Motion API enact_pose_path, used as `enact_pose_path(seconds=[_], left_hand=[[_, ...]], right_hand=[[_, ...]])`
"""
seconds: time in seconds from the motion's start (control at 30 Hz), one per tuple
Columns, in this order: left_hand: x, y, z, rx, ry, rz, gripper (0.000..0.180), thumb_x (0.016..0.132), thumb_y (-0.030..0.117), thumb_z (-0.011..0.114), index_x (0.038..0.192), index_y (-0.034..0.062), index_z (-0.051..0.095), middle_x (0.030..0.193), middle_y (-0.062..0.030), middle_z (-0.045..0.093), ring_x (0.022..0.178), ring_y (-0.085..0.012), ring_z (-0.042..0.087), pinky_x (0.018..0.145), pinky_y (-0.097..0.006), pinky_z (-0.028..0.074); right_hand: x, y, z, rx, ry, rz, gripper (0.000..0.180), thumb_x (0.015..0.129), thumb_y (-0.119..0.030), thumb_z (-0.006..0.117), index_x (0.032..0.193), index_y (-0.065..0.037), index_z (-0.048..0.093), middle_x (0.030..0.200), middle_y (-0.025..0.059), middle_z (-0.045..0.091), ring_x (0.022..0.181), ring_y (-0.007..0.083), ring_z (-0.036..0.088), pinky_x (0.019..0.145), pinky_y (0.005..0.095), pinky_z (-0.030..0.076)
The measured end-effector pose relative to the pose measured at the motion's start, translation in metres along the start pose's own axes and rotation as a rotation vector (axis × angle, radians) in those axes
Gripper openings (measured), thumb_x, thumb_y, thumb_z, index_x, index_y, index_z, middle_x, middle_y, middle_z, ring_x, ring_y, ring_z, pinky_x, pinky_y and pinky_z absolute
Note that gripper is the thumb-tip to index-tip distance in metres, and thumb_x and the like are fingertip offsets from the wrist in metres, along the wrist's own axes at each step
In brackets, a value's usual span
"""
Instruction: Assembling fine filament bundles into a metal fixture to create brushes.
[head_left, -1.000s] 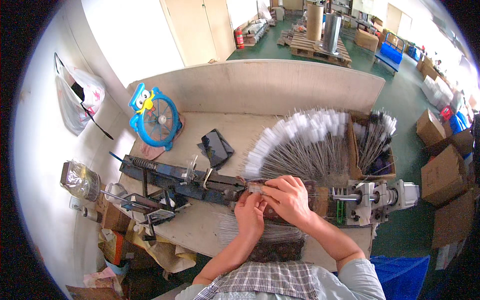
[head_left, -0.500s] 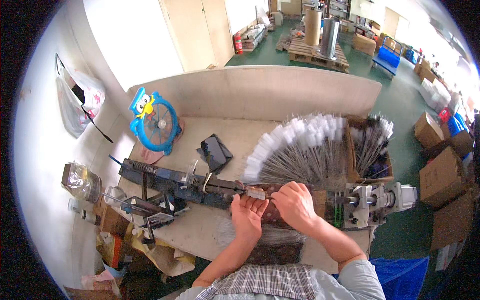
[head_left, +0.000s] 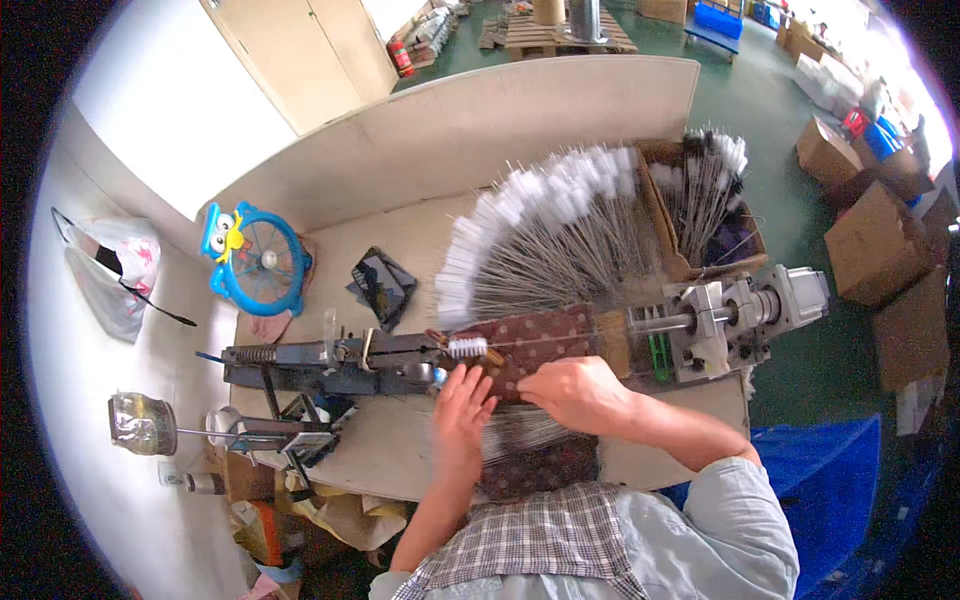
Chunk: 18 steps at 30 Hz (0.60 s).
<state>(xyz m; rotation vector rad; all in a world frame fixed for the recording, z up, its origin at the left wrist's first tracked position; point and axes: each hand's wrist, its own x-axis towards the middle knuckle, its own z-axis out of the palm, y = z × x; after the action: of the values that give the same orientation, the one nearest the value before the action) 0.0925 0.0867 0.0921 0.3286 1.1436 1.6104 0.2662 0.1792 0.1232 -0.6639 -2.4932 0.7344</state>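
Note:
A small brush head (head_left: 468, 347) with white bristles sits at the right end of a long dark metal bench device (head_left: 330, 358). Just below it is my left hand (head_left: 462, 408), its fingers stretched out and apart, holding nothing I can see. My right hand (head_left: 578, 388) is closed in a pinch over a brown dotted cloth (head_left: 520, 345); whatever lies between its fingertips is too small to make out. Thin loose wires (head_left: 525, 432) lie in a bundle between my forearms.
Many white-tipped wire brushes (head_left: 550, 240) fan out behind the cloth, beside a cardboard box (head_left: 665, 225) of more brushes. A motor with a chuck (head_left: 725, 315) stands at the right. A blue toy-shaped fan (head_left: 262, 260) and a dark pouch (head_left: 383, 285) rest farther left.
Both hands have come away from the brush head, which they were touching, and moved nearer to me. My left fingers have straightened. The whole view has shifted.

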Motion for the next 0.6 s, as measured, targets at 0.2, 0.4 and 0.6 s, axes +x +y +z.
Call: enact_pose_path(seconds=[0.2,0.4,0.6], left_hand=[[-0.013,0.025,-0.127,-0.102,0.477,0.193,0.022,0.087,0.028,0.057,0.099,0.0101,0.059,0.097,-0.0043,0.062,0.083,-0.0146,0.057,0.076,-0.030,0.045],[-0.048,0.080,-0.291,-0.267,0.791,0.429,0.034,0.083,0.041,0.063,0.091,0.0086,0.057,0.088,-0.0016,0.061,0.070,-0.0118,0.057,0.052,-0.022,0.044],[-0.040,0.093,-0.352,-0.308,1.082,0.475,0.047,0.081,0.051,0.059,0.094,0.0060,0.056,0.087,-0.0021,0.058,0.075,-0.0123,0.055,0.063,-0.023,0.041]], right_hand=[[-0.033,0.034,0.030,-0.180,-0.350,0.133,0.011,0.075,-0.017,0.058,0.078,-0.009,0.063,0.079,0.0099,0.061,0.077,0.0293,0.063,0.063,0.0424,0.051],[-0.025,0.027,0.017,-0.218,-0.332,0.192,0.009,0.074,-0.015,0.057,0.078,-0.009,0.062,0.079,0.0101,0.061,0.077,0.0299,0.062,0.063,0.0426,0.051],[-0.029,0.022,0.004,-0.273,-0.340,0.261,0.012,0.076,-0.012,0.055,0.085,-0.008,0.061,0.081,0.0114,0.062,0.081,0.0306,0.063,0.064,0.0429,0.051]])
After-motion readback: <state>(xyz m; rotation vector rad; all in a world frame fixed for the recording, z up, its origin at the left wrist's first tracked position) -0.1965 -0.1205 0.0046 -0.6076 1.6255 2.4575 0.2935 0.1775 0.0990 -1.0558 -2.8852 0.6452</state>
